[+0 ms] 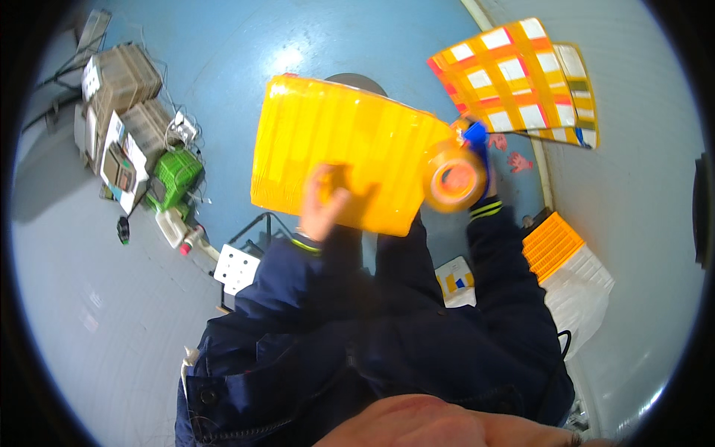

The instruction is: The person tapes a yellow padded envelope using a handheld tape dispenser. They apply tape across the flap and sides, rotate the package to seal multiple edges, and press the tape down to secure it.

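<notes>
Floor (89,313): pale grey to the left and below the yellow box, blue directly behind it.
Jacket (372,343): dark blue, filling the lower middle under the yellow box; both sleeves run up from it to the box.
Yellow box (342,156): a large flat package wrapped all over in glossy yellow tape, held up in the centre, tilted so its right end sits lower.
Taped sheets (514,78): flat pieces crossed with orange, yellow and red tape over white, lying up and to the right of the yellow box.
Cartons (123,93): brown boxes with loose cables, well to the left of the yellow box; a green crate (177,177) sits just below them.
Orange crate (551,244): down and to the right of the yellow box, resting on a white bundle.
Left hand (324,203): bare, fingers curled around the lower edge of the yellow box, thumb laid on its face, gripping it.
Right hand (480,175): mostly hidden behind the tape roll, closed on a blue dispenser at the box's right end.
Tape roll (454,179): yellow-orange, blurred, touching the right edge of the yellow box.
</notes>
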The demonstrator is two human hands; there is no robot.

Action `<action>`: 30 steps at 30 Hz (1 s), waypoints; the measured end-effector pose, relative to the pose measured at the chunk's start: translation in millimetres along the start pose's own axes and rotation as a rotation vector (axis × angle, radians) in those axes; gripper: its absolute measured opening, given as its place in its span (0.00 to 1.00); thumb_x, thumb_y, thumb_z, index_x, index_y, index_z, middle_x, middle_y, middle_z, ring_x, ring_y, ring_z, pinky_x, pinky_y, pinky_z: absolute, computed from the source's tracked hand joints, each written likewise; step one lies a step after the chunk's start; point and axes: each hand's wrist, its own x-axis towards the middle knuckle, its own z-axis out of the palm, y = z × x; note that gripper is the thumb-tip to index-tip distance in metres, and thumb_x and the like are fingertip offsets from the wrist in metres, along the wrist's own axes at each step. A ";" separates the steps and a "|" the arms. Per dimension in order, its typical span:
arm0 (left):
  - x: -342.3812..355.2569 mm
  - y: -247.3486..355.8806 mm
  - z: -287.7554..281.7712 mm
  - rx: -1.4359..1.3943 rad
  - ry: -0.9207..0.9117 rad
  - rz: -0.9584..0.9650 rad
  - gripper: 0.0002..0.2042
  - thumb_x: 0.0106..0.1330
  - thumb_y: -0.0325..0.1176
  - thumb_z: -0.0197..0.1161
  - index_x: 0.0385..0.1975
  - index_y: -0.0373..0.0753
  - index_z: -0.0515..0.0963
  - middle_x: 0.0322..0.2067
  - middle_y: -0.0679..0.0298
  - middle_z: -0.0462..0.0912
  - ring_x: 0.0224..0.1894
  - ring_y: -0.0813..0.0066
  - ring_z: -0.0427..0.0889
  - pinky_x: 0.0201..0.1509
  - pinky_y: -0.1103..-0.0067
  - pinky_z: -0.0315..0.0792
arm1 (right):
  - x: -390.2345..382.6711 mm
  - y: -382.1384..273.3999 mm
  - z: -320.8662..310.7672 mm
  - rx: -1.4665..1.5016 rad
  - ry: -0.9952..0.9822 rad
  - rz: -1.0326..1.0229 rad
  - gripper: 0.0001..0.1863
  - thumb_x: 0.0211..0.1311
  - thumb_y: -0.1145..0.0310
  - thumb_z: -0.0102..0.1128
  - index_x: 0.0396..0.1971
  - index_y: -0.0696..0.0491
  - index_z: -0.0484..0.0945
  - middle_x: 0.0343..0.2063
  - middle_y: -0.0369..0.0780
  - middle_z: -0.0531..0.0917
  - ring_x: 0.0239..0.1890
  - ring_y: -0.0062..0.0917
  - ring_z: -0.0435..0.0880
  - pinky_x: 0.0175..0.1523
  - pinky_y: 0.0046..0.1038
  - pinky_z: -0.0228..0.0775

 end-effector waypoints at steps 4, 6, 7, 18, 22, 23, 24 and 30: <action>-22.6 58.3 95.2 -0.381 -0.465 -0.168 0.40 0.54 0.30 0.71 0.65 0.36 0.54 0.59 0.54 0.65 0.64 0.64 0.63 0.67 0.71 0.59 | -36.9 74.9 -2.3 -0.098 0.068 -0.042 0.29 0.70 0.54 0.47 0.63 0.57 0.61 0.60 0.41 0.71 0.58 0.31 0.74 0.65 0.34 0.63; -28.2 65.1 111.9 -0.391 -0.343 -0.416 0.37 0.55 0.30 0.71 0.62 0.36 0.57 0.55 0.53 0.69 0.59 0.64 0.69 0.63 0.73 0.65 | -55.1 89.1 -11.2 -0.182 0.180 -0.013 0.29 0.71 0.54 0.46 0.64 0.57 0.60 0.61 0.41 0.69 0.59 0.32 0.73 0.66 0.33 0.62; -30.0 65.0 116.3 -0.283 -0.323 -0.296 0.36 0.54 0.30 0.71 0.62 0.35 0.57 0.54 0.53 0.70 0.58 0.64 0.71 0.62 0.73 0.66 | -64.2 88.9 -17.9 -0.116 0.061 -0.097 0.29 0.72 0.55 0.45 0.65 0.58 0.59 0.62 0.41 0.68 0.61 0.31 0.70 0.67 0.32 0.59; -18.2 78.2 215.9 0.214 -0.393 -0.173 0.32 0.56 0.34 0.70 0.57 0.32 0.62 0.47 0.50 0.74 0.52 0.60 0.76 0.56 0.72 0.70 | -116.1 55.7 -105.5 -0.266 0.401 -0.223 0.35 0.47 0.76 0.70 0.58 0.58 0.65 0.48 0.38 0.76 0.52 0.24 0.76 0.60 0.28 0.67; 7.7 88.5 244.6 0.419 -0.351 -0.174 0.25 0.66 0.43 0.62 0.56 0.34 0.67 0.51 0.53 0.74 0.52 0.61 0.76 0.58 0.74 0.68 | -142.0 15.7 -107.2 -1.177 0.699 -0.463 0.31 0.44 0.76 0.68 0.54 0.55 0.72 0.46 0.45 0.77 0.47 0.37 0.78 0.54 0.33 0.71; 18.8 89.9 248.1 0.292 -0.427 -0.285 0.25 0.67 0.48 0.58 0.55 0.34 0.69 0.50 0.53 0.77 0.50 0.62 0.77 0.57 0.74 0.69 | -147.0 5.6 -104.8 -1.288 0.684 -0.558 0.31 0.43 0.75 0.68 0.53 0.54 0.73 0.46 0.47 0.76 0.47 0.41 0.78 0.53 0.35 0.70; 28.4 91.1 251.5 0.209 -0.494 -0.417 0.26 0.68 0.52 0.55 0.54 0.34 0.71 0.48 0.54 0.79 0.49 0.63 0.78 0.56 0.75 0.70 | -151.0 -3.6 -103.1 -1.402 0.635 -0.625 0.30 0.43 0.74 0.68 0.53 0.54 0.74 0.46 0.46 0.76 0.47 0.41 0.77 0.54 0.36 0.70; 73.2 94.2 268.5 0.562 -0.698 -0.762 0.32 0.64 0.59 0.58 0.48 0.30 0.76 0.39 0.54 0.82 0.41 0.67 0.83 0.51 0.77 0.76 | -153.1 -18.2 -104.7 -1.869 0.582 -0.696 0.29 0.41 0.76 0.68 0.50 0.47 0.76 0.48 0.44 0.74 0.47 0.40 0.74 0.53 0.39 0.68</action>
